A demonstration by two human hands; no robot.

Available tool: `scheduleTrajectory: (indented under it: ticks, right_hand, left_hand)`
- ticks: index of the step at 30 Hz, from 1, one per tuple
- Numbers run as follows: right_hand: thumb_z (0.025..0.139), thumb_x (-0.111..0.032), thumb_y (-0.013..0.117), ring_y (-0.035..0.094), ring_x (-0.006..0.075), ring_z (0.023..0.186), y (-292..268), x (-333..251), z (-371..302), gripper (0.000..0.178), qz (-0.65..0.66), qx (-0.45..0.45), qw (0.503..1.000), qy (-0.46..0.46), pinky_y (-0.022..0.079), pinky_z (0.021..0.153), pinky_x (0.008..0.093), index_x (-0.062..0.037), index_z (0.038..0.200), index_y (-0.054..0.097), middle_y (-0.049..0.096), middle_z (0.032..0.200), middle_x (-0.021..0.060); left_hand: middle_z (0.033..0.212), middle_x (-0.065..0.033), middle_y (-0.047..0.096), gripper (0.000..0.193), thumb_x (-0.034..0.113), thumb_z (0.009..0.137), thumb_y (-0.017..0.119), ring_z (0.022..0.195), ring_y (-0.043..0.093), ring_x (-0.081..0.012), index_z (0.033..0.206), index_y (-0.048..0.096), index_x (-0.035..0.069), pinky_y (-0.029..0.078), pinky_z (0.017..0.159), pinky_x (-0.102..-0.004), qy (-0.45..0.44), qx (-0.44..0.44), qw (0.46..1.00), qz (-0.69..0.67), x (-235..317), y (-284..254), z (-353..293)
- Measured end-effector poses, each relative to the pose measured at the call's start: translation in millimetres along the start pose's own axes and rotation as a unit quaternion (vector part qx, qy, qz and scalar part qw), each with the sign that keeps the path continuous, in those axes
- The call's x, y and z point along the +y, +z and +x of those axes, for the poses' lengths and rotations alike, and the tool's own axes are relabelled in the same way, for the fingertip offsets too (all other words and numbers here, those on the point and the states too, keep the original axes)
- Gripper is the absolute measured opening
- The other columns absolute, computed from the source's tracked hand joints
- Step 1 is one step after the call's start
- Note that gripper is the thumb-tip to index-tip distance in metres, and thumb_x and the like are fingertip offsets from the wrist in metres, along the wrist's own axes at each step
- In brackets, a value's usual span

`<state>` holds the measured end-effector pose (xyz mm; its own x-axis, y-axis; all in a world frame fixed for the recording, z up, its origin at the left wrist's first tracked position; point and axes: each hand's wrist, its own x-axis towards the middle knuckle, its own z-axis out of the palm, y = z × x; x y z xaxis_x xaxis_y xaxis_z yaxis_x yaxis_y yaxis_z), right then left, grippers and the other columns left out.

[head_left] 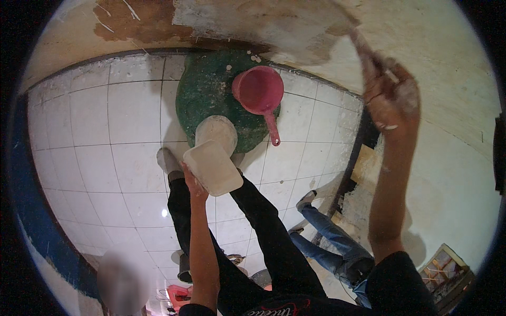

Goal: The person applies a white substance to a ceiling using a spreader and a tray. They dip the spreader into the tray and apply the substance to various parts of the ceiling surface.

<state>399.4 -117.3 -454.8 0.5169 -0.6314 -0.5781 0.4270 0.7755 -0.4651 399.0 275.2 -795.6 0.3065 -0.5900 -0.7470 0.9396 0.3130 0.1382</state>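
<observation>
My left hand [195, 183] is closed on the left edge of a pale, rounded rectangular plastic piece [215, 169]. Whether it is a tub or a lid I cannot tell. Just beyond it stands a round whitish bucket [217, 130], partly covered by the piece. Up by the stained wall [295, 31], my right hand [392, 95] is raised with curled fingers, smeared by motion and flecked with white. A small pale bit shows among those fingers, and a thin dark blur runs from them toward the wall; what they hold is unclear.
A pink dipper [259, 90] rests on a green, plaster-spotted mat [205, 84] at the wall's foot. Behind at right are a person's legs in blue jeans [332, 247]. A wooden-framed piece [445, 268] leans at lower right; a red object [178, 296] lies lower left.
</observation>
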Motion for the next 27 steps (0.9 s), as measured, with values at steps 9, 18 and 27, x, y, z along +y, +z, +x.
scheduleTrajectory:
  ticks: [9, 18, 27]
  right_hand:
    - [0.093, -0.002, 0.042, 0.049, 0.0413, 0.120, -207, 41, 170, 0.039, -0.043, -0.300, 0.951, 0.057, 0.046, 0.104, 0.0450, 0.0217, 0.123, 0.034, 0.044, 0.127, 0.0344]
    - [0.096, -0.003, 0.043, 0.054, 0.0332, 0.115, -65, -42, 94, 0.030, -0.152, 0.028, 0.988, -0.022, 0.048, 0.103, 0.0396, 0.0157, 0.119, 0.042, 0.054, 0.121, 0.0269]
    - [0.082, 0.009, 0.038, 0.039, 0.0371, 0.132, -31, -13, -25, 0.065, -0.022, -0.075, 0.994, -0.072, 0.034, 0.113, 0.0441, 0.0154, 0.141, 0.013, 0.030, 0.143, 0.0331]
  left_hand:
    - [0.137, -0.0106, 0.047, 0.069, 0.061, 0.095, 0.034, 0.124, 0.048, -0.0277, 0.140, 0.037, 0.009, 0.040, 0.104, -0.0456, -0.015, 0.073, 0.997, 0.015, -1, 18, 4]
    - [0.135, -0.0121, 0.048, 0.062, 0.055, 0.099, 0.028, 0.124, 0.048, -0.0261, 0.139, 0.034, 0.008, 0.043, 0.103, -0.0451, 0.075, -0.026, 0.984, 0.157, 0, 9, -8]
    - [0.136, -0.0114, 0.048, 0.068, 0.060, 0.096, 0.033, 0.123, 0.050, -0.0283, 0.140, 0.038, 0.009, 0.043, 0.102, -0.0447, 0.000, 0.026, 1.000, -0.008, 0, 2, -1]
